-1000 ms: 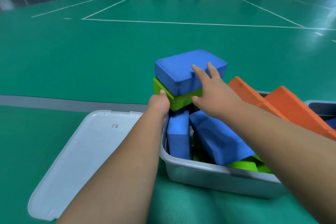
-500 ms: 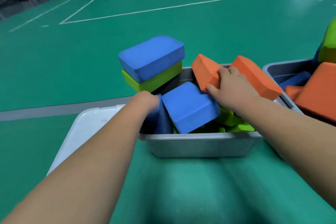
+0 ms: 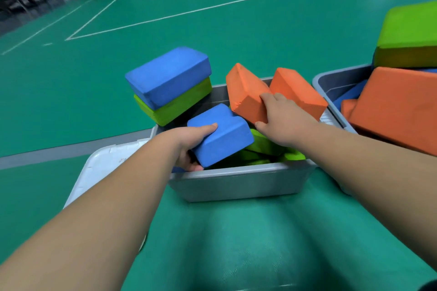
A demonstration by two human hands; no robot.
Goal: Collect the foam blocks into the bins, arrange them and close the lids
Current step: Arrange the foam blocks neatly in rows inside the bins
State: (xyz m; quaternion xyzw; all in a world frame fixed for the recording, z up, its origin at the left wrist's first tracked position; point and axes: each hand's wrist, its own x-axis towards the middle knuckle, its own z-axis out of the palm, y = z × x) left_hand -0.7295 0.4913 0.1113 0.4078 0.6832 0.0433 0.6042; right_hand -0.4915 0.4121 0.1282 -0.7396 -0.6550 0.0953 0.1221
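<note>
A tilted blue rectangular foam block [image 3: 220, 134] was gripped by the left hand [image 3: 189, 146], and the orange rectangular foam block [image 3: 246, 94] slanting away just beyond was clasped by the right hand [image 3: 281, 120].

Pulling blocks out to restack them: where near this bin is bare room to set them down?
Bare floor lies beyond the grey bin, out to the white court line, and left of the white lid. The lid's visible part is bare too. Crowded: the bin itself, heaped over its rim, and the strip toward the second bin.
</note>
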